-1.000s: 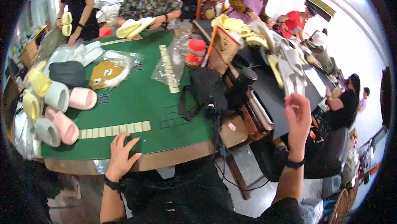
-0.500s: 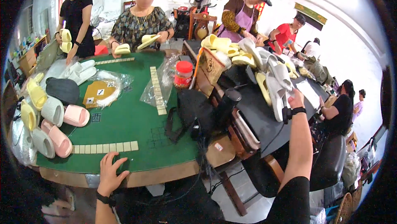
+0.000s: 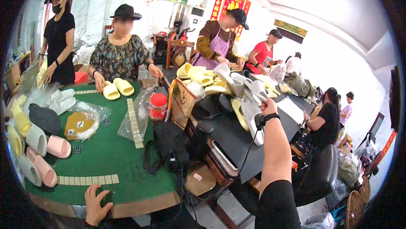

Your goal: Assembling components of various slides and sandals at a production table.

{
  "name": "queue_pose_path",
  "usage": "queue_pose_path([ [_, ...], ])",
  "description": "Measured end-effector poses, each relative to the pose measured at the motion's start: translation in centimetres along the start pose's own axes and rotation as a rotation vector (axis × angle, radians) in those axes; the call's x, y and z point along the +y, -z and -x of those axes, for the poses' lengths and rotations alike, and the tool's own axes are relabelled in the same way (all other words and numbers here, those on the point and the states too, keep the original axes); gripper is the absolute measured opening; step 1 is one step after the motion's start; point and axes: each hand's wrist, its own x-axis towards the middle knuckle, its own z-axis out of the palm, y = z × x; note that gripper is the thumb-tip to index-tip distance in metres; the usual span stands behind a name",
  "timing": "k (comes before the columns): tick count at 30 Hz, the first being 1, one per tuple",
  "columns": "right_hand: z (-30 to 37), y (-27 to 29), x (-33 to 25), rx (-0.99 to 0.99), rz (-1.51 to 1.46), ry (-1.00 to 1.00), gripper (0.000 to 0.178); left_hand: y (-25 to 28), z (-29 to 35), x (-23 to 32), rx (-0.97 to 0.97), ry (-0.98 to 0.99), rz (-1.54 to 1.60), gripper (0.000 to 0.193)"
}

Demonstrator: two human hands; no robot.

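My right hand [image 3: 269, 107] reaches over the dark table at the right, its fingers closed on the end of a grey slipper [image 3: 256, 90]. That slipper lies at the front of a heap of yellow slippers [image 3: 220, 87] and grey ones, next to a pale grey slipper [image 3: 251, 113]. My left hand [image 3: 96, 205] rests at the near edge of the green table, fingers spread and holding nothing. Just beyond it runs a row of cream tiles [image 3: 88, 181]. Pink slippers [image 3: 58, 146], with grey and yellow ones, stand at the green table's left side.
A red-lidded jar [image 3: 158, 107], a black bag [image 3: 171, 140] and a dark bottle [image 3: 204, 132] stand between the tables. Across the green table a person [image 3: 120, 55] touches yellow slippers [image 3: 118, 88]. Others work around the dark table. A black chair [image 3: 315, 172] stands at right.
The whole view has swung right. My right hand now grips the grey slipper. The person across has set a yellow pair down on the green table. My left hand stays at its edge.
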Motion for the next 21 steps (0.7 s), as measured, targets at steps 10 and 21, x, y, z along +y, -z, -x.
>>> queue_pose_path([
  [10, 4.6, -4.8, -5.1, -0.008, -0.069, 0.498, 0.039, 1.4, -0.2, 0.6, -0.077, -0.025, -0.102, 0.049],
  [21, 10.5, -5.6, -7.6, -0.241, -0.224, 0.531, 0.045, -0.1, 0.3, -0.2, 0.037, -0.041, -0.012, 0.050],
])
